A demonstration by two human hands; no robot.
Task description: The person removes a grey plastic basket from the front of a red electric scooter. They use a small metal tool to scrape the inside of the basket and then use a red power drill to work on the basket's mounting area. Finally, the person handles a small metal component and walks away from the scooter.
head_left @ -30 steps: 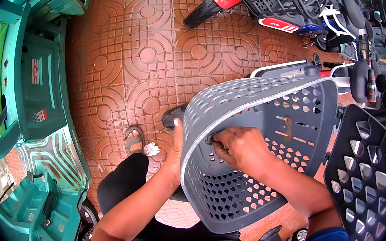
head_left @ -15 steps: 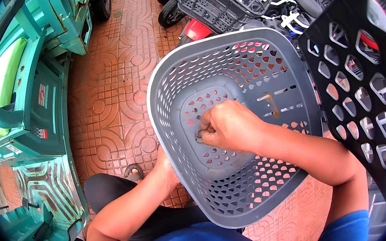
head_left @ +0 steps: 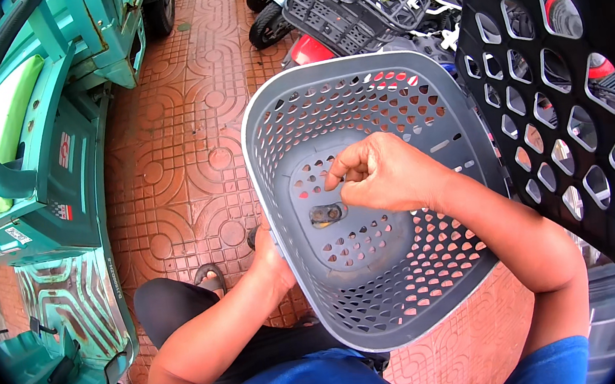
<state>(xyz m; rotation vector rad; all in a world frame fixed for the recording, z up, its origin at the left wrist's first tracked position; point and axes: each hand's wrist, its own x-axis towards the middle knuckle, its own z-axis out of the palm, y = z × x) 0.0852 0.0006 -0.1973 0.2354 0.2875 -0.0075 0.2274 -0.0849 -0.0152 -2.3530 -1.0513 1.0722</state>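
Note:
A grey plastic basket [head_left: 475, 165] with perforated walls stands in front of me, its open top toward me. Its black perforated lid [head_left: 572, 116] is swung open on the right side. Inside the basket, my right hand [head_left: 381, 172] is raised over the floor with thumb and fingers curled together; anything between them is too small to make out. Just below those fingertips, a small dark metal plate [head_left: 327, 215] with a yellowish patch lies at the basket floor. My left hand [head_left: 273, 260] is against the basket's outer left side, its fingers hidden behind the wall.
A green cargo tricycle [head_left: 56, 183] with a black handlebar stands at the left. Several bikes with a black rack [head_left: 348, 13] crowd the far right, near a red part [head_left: 310, 50]. Reddish patterned tiles [head_left: 176, 169] cover the ground. My sandalled foot [head_left: 211, 279] is below the left forearm.
My right hand has lifted up and right from the basket floor, uncovering the metal plate. The basket has shifted slightly, and the lid has moved higher and closer to its opening.

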